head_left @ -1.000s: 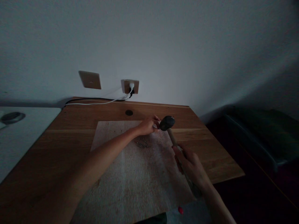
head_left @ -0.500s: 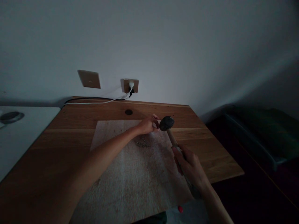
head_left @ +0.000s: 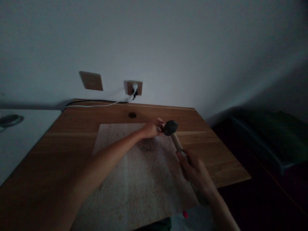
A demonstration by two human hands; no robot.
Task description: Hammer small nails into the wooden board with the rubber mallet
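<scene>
My right hand (head_left: 194,168) is wrapped round the handle of a hammer (head_left: 177,142). The hammer has a pale wooden shaft and a thick, dark, rounded head, which is beside the fingertips of my left hand (head_left: 154,127). My left hand rests near the far right edge of a pale wooden board (head_left: 137,189), thumb and fingers pinched together. Whatever is between them is hidden by the fingers and the hammer head. Several loose nails (head_left: 146,147) lie in a small heap on the board, just on the near side of my left hand.
The board lies on a brown wooden table (head_left: 211,154) against a wall. A socket (head_left: 134,88) holds plugs, with cables (head_left: 101,105) along the table's back edge. A white surface (head_left: 26,138) adjoins at left. Small dark spots dot the board's far part. A red object (head_left: 185,214) shows below.
The hammer head has shifted very slightly left, closer to my left fingertips. My left hand keeps its place and pinch. The view has moved a touch.
</scene>
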